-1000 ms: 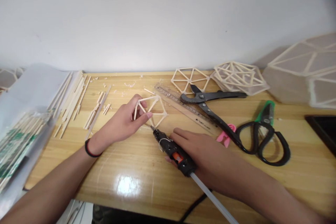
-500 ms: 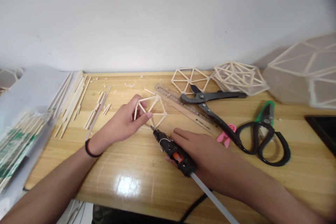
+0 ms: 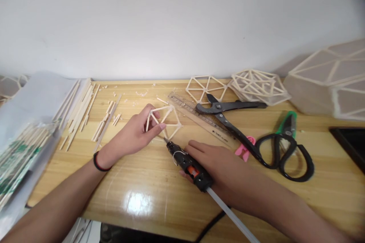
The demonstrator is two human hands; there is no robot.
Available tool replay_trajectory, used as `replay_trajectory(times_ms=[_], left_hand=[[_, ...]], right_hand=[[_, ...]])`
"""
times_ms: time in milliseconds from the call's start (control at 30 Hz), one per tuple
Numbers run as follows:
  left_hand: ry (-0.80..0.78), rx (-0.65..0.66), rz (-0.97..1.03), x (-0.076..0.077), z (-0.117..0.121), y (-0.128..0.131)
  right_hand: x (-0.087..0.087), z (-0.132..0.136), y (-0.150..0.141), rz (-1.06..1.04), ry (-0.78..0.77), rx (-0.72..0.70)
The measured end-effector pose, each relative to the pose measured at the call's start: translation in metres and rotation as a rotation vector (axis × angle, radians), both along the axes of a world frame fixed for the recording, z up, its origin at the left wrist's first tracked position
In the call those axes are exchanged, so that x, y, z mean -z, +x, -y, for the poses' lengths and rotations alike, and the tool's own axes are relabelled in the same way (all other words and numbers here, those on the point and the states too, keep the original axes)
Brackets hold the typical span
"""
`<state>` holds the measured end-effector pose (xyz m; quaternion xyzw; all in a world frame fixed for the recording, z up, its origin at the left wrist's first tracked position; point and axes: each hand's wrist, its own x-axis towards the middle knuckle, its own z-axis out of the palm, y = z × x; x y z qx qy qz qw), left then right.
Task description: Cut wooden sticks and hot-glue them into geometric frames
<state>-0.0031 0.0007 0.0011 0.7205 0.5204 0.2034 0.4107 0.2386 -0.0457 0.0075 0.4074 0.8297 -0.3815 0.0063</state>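
Observation:
Between thumb and fingers, my left hand (image 3: 142, 126) pinches a small frame of wooden sticks (image 3: 172, 124), joined into triangles and held just over the table. My right hand (image 3: 209, 159) wraps round a black hot glue gun (image 3: 186, 164) with an orange part in its side. Its metal nozzle points up and left and meets, or nearly meets, the near lower edge of the frame; whether it touches I cannot tell. A long clear glue stick (image 3: 232, 214) runs out of the gun's back end. The fingers under the gun are mostly hidden.
Cut sticks (image 3: 81, 110) lie at left beside a bag of skewers (image 3: 24, 155). Beyond my hands are a clear ruler (image 3: 199, 117), black long-handled pliers (image 3: 228, 108) and a flat stick frame (image 3: 207, 90). Black-handled scissors (image 3: 296, 159), a pink clip (image 3: 245, 147) and a large covered frame (image 3: 327, 76) are at right.
Almost nothing differs. Both hands, the stick frame and the glue gun keep their places; the surrounding view has shifted very slightly.

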Motion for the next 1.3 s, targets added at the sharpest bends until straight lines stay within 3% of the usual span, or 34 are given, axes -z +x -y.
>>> replay_trajectory(times_ms=[633,967,1300], left_hand=[[0.006,0.030,0.051,0.002,0.000,-0.004],[0.017,0.058,0.087,0.003,-0.001,-0.006],[-0.013,0.060,0.068,0.005,-0.005,-0.008]], right_hand=[[-0.008,-0.002,-0.007,-0.032,0.021,0.002],[0.002,-0.002,-0.006,-0.133,0.090,0.010],[0.015,-0.006,-0.006,-0.162,0.145,0.192]])
